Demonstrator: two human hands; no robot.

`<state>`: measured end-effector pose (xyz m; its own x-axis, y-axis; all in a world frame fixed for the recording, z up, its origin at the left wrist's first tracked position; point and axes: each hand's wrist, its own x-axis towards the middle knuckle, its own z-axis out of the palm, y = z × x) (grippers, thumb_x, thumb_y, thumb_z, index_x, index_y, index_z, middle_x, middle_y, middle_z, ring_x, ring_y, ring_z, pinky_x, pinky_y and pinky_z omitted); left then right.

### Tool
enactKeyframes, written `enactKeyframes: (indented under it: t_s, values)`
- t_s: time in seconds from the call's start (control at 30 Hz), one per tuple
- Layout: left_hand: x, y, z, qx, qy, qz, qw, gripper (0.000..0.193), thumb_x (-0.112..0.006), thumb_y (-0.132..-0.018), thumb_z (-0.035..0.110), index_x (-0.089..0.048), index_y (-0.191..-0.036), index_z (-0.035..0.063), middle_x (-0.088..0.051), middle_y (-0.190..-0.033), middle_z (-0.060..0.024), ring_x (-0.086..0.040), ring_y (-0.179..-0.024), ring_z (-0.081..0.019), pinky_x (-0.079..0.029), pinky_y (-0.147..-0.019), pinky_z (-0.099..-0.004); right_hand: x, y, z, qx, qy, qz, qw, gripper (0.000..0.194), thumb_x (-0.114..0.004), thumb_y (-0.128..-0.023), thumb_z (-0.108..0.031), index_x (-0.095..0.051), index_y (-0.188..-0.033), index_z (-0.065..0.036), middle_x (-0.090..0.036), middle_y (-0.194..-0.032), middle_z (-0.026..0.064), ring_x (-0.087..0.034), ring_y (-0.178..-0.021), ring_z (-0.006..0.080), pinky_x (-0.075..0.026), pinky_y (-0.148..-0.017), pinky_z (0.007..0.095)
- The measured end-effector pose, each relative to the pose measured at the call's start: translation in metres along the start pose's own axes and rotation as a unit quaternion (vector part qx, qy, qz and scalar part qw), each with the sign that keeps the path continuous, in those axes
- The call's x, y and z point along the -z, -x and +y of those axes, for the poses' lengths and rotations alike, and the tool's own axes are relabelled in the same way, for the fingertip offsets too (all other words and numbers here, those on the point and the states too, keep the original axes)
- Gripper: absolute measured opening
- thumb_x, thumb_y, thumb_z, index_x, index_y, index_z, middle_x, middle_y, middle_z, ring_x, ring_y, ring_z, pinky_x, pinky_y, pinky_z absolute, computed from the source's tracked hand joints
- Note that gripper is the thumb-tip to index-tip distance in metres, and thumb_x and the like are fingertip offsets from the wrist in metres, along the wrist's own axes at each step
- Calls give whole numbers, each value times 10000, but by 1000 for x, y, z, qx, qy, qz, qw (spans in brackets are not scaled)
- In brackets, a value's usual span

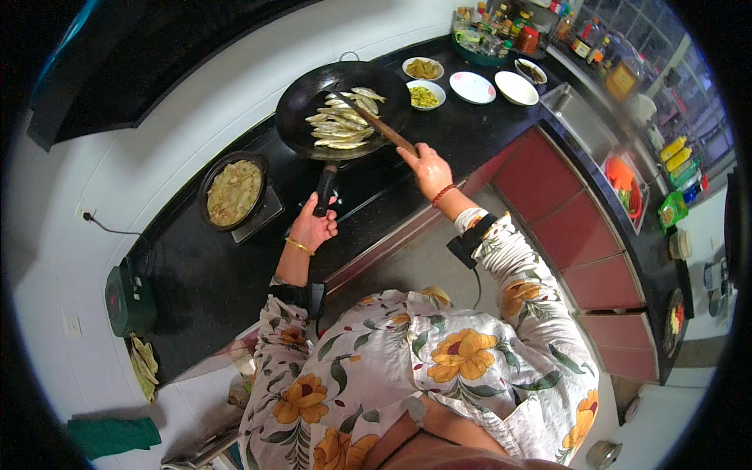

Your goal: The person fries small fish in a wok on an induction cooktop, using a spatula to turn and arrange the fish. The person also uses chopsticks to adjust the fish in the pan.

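Note:
Several small silvery fish (341,126) lie in the middle of a dark wok (294,120) on the stove. My left hand (314,226) holds the wok's black handle (325,191), with some fingers loosely curled around it. My right hand (430,170) grips the wooden handle of a spatula (390,132), which slants over the fish; its dark metal end is inside the wok, near the far side, and its tip is hard to make out. Left of the wok, a dark round pan (205,197) holds a flat, browned pancake-like food (234,192).
Right of the wok stand a bowl of chopped yellow-green food (424,96), a bowl of greenish pieces (423,69), a plate (472,87) and a white bowl (516,88). Seasoning bottles (499,29) stand behind. A steel sink (581,114) is at right, a green container (130,298) at left.

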<state>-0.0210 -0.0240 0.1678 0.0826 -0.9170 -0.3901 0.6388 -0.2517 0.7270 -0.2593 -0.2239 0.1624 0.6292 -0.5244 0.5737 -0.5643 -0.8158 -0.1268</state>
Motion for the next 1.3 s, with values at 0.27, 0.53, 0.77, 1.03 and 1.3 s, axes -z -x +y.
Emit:
enactKeyframes:
  t_s: [0.27, 0.53, 0.77, 1.03, 1.3]
  values:
    - [28, 25, 10, 2, -7, 35, 999, 627, -404, -864, 594, -503, -1223, 89, -445, -712, 27, -375, -597, -126, -308, -581, -272, 17, 15, -15, -62, -234, -73, 968, 533, -611, -809, -262, -432, -1302, -168, -518, -1121, 143, -557, -981, 324, -480, -815, 386]
    - [160, 62, -63, 76, 111, 145, 980, 220, -546, -849, 298, -571, -897, 85, -518, -710, 38, -462, -583, -102, -352, -479, -223, 81, 61, 73, -165, -131, 5, 977, 401, -572, -832, -277, -541, -1187, -92, -556, -1105, 154, -559, -994, 326, -472, -839, 395]
    - [136, -2, -98, 32, -148, 35, 988, 177, -546, -846, 217, -596, -867, 49, -526, -668, 4, -489, -591, -118, -393, -552, -203, 137, 157, 133, -348, 1, -73, 935, 318, -561, -821, -249, -600, -1085, -76, -628, -977, 169, -583, -933, 341, -469, -807, 420]
    - [27, -90, -39, 128, -160, -61, 977, 213, -499, -859, 135, -584, -1021, 26, -574, -707, -38, -550, -561, -144, -500, -529, -302, 146, 102, 184, -300, -55, -94, 948, 306, -568, -837, -199, -599, -1115, -74, -626, -1042, 156, -595, -963, 314, -470, -838, 369]
    - [-47, -157, -21, 154, -197, -69, 966, 234, -498, -883, 159, -557, -1065, 26, -529, -677, -23, -493, -529, -118, -460, -498, -264, 132, 27, 276, -380, -157, -86, 907, 312, -548, -855, -246, -609, -1103, -67, -653, -938, 152, -632, -843, 287, -504, -737, 358]
